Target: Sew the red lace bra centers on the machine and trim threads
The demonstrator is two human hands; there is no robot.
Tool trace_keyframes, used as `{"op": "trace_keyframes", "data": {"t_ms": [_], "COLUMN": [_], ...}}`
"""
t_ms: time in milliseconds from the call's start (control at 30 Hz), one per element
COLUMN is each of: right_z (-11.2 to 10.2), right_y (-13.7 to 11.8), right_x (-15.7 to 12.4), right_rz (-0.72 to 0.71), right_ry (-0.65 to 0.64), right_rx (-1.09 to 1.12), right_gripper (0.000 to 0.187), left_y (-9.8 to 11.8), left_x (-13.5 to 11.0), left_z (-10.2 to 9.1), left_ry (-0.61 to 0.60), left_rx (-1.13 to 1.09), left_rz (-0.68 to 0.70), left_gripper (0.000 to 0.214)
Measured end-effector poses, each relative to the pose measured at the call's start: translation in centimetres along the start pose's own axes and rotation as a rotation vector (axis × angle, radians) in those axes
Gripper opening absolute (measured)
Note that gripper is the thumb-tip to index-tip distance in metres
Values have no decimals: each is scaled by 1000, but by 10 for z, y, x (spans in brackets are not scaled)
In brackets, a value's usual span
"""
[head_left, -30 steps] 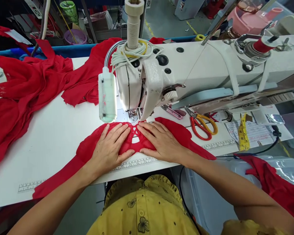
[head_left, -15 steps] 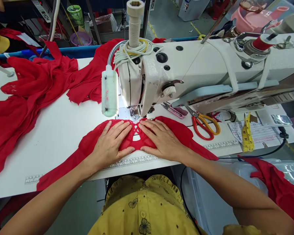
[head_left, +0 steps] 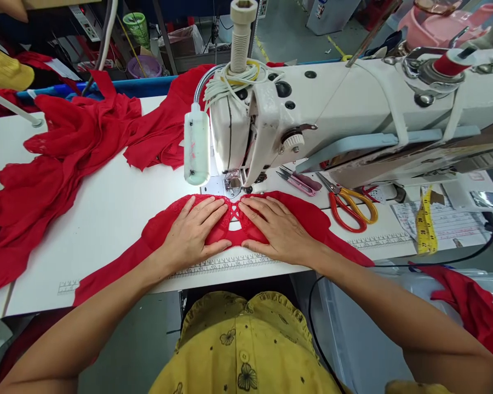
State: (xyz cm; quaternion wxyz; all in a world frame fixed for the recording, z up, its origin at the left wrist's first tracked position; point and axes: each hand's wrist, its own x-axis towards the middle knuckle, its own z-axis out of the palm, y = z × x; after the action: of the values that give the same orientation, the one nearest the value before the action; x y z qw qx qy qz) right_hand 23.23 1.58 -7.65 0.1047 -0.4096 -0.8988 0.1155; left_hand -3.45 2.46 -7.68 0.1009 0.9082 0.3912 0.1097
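Note:
A red lace bra (head_left: 318, 219) lies spread on the white table before the sewing machine (head_left: 332, 104). Its centre has a small criss-cross of straps with a gap below. My left hand (head_left: 197, 232) rests flat on the left cup, fingers stretched and thumb pointing inward. Flat on the right cup lies my right hand (head_left: 277, 232), its fingers also stretched out. Both thumbs sit along the bra's lower edge, tips apart. The presser foot (head_left: 233, 185) is just beyond the centre of the bra, which appears to lie in front of it, not under it.
Red fabric pieces (head_left: 78, 142) are heaped at the left. Right of the bra lie thread snips (head_left: 299, 181), orange-handled scissors (head_left: 353, 210) and a yellow tape measure (head_left: 426, 224). A lamp (head_left: 197, 148) hangs by the machine head. A plastic bin (head_left: 365, 328) stands below right.
The whole view has shifted slightly, so things appear a little further right. Both hands keep their places flat on the bra.

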Motion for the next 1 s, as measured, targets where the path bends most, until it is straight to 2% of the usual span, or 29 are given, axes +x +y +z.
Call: {"op": "trace_keyframes", "data": {"t_ms": [400, 1000], "right_z": [2, 1], "right_y": [-1, -2], "right_x": [0, -1], "right_rz": [-15, -12], "right_ry": [51, 50], "right_rx": [29, -15], "right_gripper": [77, 76], "left_y": [2, 2], "left_x": [-1, -1], "left_z": [-1, -2], "left_ry": [8, 12], "left_rx": [12, 27], "left_rz": [8, 13], "left_gripper": [72, 69]}}
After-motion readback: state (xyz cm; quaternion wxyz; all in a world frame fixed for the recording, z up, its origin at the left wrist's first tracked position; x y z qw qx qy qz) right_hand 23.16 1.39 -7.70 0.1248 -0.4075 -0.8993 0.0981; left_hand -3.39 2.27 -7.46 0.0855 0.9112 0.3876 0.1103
